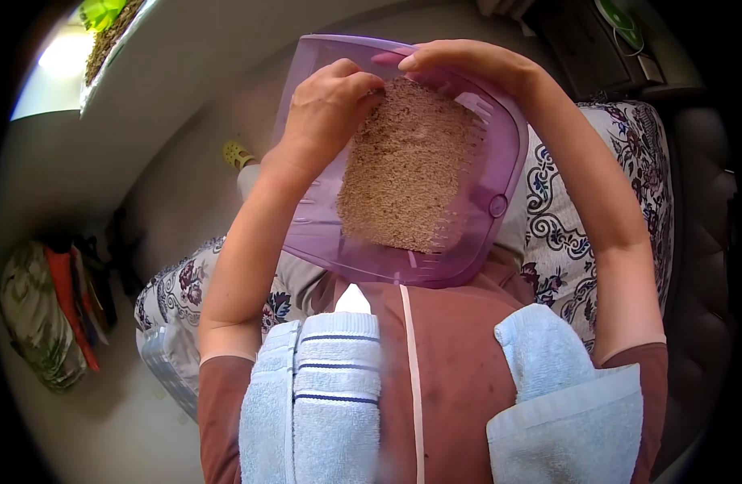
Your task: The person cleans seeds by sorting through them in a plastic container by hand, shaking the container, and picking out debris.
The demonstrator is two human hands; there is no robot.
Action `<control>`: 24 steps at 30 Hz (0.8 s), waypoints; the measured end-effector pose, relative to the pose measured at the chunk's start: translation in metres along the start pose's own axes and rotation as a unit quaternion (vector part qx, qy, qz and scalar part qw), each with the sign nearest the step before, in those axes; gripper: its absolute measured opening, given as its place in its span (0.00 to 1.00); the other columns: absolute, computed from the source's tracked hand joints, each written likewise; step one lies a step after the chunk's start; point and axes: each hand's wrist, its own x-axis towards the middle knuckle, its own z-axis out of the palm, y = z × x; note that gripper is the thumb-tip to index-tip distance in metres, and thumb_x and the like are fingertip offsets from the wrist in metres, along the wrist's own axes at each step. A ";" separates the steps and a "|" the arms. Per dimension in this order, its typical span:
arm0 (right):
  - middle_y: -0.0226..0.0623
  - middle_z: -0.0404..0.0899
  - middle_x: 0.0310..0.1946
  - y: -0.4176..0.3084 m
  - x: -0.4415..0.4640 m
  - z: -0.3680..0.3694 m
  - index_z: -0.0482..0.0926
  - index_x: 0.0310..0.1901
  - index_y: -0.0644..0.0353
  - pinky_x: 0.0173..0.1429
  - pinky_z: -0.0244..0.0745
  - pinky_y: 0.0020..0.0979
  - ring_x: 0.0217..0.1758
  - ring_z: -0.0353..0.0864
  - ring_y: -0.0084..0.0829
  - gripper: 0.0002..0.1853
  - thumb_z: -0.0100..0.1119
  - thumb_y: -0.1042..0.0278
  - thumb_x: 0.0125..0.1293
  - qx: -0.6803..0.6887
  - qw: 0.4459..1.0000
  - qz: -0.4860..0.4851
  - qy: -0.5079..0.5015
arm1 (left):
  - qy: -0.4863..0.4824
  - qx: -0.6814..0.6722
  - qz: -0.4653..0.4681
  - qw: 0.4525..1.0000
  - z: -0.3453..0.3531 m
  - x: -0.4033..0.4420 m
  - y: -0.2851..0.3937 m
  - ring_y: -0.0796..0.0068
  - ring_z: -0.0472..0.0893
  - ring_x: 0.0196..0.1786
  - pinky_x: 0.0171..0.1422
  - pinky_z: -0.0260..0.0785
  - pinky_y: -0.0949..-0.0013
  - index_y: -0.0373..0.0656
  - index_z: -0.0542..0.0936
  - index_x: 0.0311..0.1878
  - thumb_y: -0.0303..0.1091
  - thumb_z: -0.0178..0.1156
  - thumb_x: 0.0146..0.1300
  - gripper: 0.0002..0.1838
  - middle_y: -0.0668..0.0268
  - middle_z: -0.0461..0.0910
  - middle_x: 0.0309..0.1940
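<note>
A purple translucent plastic tray [500, 153] rests on my lap, tilted toward me. Inside it lies a speckled beige-brown layer [411, 169] of what looks like grain or granules. My left hand [330, 101] is over the tray's upper left part, its fingers pinched together at the upper left edge of the layer; what they hold, if anything, is hidden. At the far rim, my right hand [447, 60] is bent round the tray with its thumb and fingers gripping the edge. A light blue towel [336, 395] hangs over my chest.
I sit on a patterned cover [585, 177]. A yellow-green shoe [237, 154] shows on the floor beyond my left arm. Bags and cloth items [44, 315] are at the left. Dark furniture [585, 52] stands at the upper right, and a plant [103, 12] at the upper left.
</note>
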 end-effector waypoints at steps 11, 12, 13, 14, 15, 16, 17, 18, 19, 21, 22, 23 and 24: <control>0.28 0.80 0.46 -0.017 -0.011 0.010 0.81 0.52 0.57 0.48 0.71 0.19 0.44 0.75 0.14 0.26 0.66 0.48 0.58 -0.018 1.000 0.016 -0.003 | -0.075 0.066 0.015 0.995 0.000 0.011 -0.002 0.61 0.82 0.37 0.43 0.74 0.63 0.47 0.84 0.40 0.34 0.64 0.58 0.07 0.63 0.81 0.33; 0.28 0.80 0.46 -0.016 -0.011 0.009 0.81 0.52 0.58 0.48 0.72 0.19 0.44 0.75 0.14 0.26 0.66 0.49 0.58 -0.016 1.000 0.018 -0.004 | -0.074 0.074 0.020 0.994 0.000 0.011 -0.002 0.63 0.82 0.36 0.43 0.74 0.64 0.46 0.84 0.40 0.33 0.64 0.59 0.07 0.64 0.82 0.33; 0.28 0.80 0.46 -0.016 -0.010 0.008 0.81 0.52 0.58 0.48 0.72 0.19 0.44 0.75 0.14 0.26 0.65 0.49 0.58 -0.014 1.000 0.019 -0.005 | -0.073 0.081 0.024 0.994 0.000 0.011 -0.002 0.65 0.82 0.36 0.43 0.74 0.65 0.44 0.84 0.40 0.33 0.64 0.59 0.07 0.64 0.82 0.33; 0.28 0.80 0.46 -0.013 -0.008 0.007 0.81 0.53 0.58 0.48 0.72 0.19 0.44 0.75 0.14 0.26 0.66 0.49 0.58 -0.006 1.000 0.017 -0.009 | -0.070 -0.068 -0.052 0.994 -0.002 0.009 -0.001 0.68 0.82 0.36 0.43 0.74 0.67 0.42 0.83 0.39 0.32 0.64 0.60 0.06 0.65 0.82 0.33; 0.27 0.80 0.46 -0.009 -0.005 0.004 0.81 0.53 0.58 0.48 0.72 0.19 0.44 0.75 0.14 0.26 0.66 0.49 0.58 0.003 1.000 0.015 -0.011 | -0.066 -0.215 -0.126 0.966 -0.007 0.004 0.000 0.71 0.82 0.36 0.44 0.74 0.69 0.40 0.83 0.38 0.31 0.63 0.62 0.05 0.66 0.82 0.33; 0.27 0.80 0.46 -0.005 -0.004 0.002 0.81 0.53 0.58 0.48 0.72 0.19 0.44 0.75 0.14 0.26 0.66 0.49 0.58 0.013 1.000 0.014 -0.013 | -0.062 -0.356 -0.197 0.911 -0.012 -0.002 0.001 0.74 0.81 0.36 0.44 0.74 0.70 0.38 0.82 0.37 0.30 0.63 0.63 0.06 0.67 0.82 0.33; 0.27 0.80 0.46 -0.003 -0.004 0.001 0.81 0.53 0.57 0.48 0.72 0.18 0.43 0.75 0.13 0.26 0.66 0.49 0.58 0.018 1.000 0.017 -0.009 | -0.057 -0.488 -0.246 0.835 -0.022 -0.006 0.004 0.81 0.79 0.38 0.44 0.75 0.77 0.35 0.81 0.39 0.28 0.61 0.66 0.06 0.67 0.81 0.36; 0.26 0.80 0.46 -0.002 -0.004 0.001 0.81 0.54 0.57 0.47 0.72 0.18 0.42 0.75 0.13 0.26 0.66 0.49 0.58 0.023 0.999 0.022 -0.006 | -0.052 -0.597 -0.281 0.750 -0.026 -0.013 0.001 0.81 0.79 0.38 0.44 0.75 0.78 0.35 0.80 0.41 0.28 0.60 0.66 0.06 0.66 0.81 0.37; 0.26 0.80 0.46 -0.001 -0.002 0.001 0.81 0.54 0.57 0.47 0.72 0.17 0.41 0.75 0.12 0.27 0.66 0.49 0.58 0.027 0.999 0.026 -0.005 | -0.045 -0.694 -0.310 0.648 -0.027 -0.022 -0.002 0.81 0.79 0.38 0.44 0.76 0.78 0.36 0.80 0.43 0.28 0.60 0.67 0.06 0.65 0.81 0.37; 0.25 0.80 0.45 0.006 0.006 -0.001 0.81 0.55 0.57 0.45 0.70 0.15 0.40 0.74 0.11 0.27 0.67 0.49 0.57 0.041 0.999 0.021 -0.015 | -0.047 -0.807 -0.326 0.490 -0.019 -0.041 -0.005 0.80 0.79 0.40 0.45 0.76 0.80 0.38 0.78 0.49 0.28 0.59 0.68 0.09 0.64 0.80 0.40; 0.25 0.79 0.45 0.007 0.009 -0.002 0.81 0.55 0.56 0.45 0.70 0.15 0.39 0.74 0.11 0.27 0.67 0.49 0.57 0.048 0.998 0.017 -0.021 | -0.064 -0.819 -0.332 0.464 -0.017 -0.047 0.004 0.77 0.79 0.42 0.46 0.78 0.78 0.38 0.78 0.47 0.29 0.59 0.68 0.08 0.64 0.79 0.40; 0.25 0.79 0.45 0.006 0.009 -0.001 0.81 0.55 0.56 0.44 0.70 0.15 0.39 0.73 0.11 0.28 0.67 0.49 0.57 0.038 0.999 0.024 -0.023 | -0.064 -0.823 -0.350 0.443 -0.015 -0.051 0.014 0.76 0.80 0.43 0.47 0.78 0.77 0.39 0.78 0.47 0.30 0.59 0.68 0.08 0.64 0.79 0.40; 0.24 0.79 0.45 0.003 0.008 0.000 0.81 0.56 0.56 0.44 0.69 0.15 0.39 0.73 0.11 0.28 0.67 0.49 0.57 0.029 0.999 0.031 -0.023 | -0.066 -0.827 -0.367 0.422 -0.013 -0.054 0.022 0.75 0.80 0.43 0.47 0.79 0.75 0.39 0.77 0.47 0.31 0.59 0.68 0.08 0.63 0.79 0.40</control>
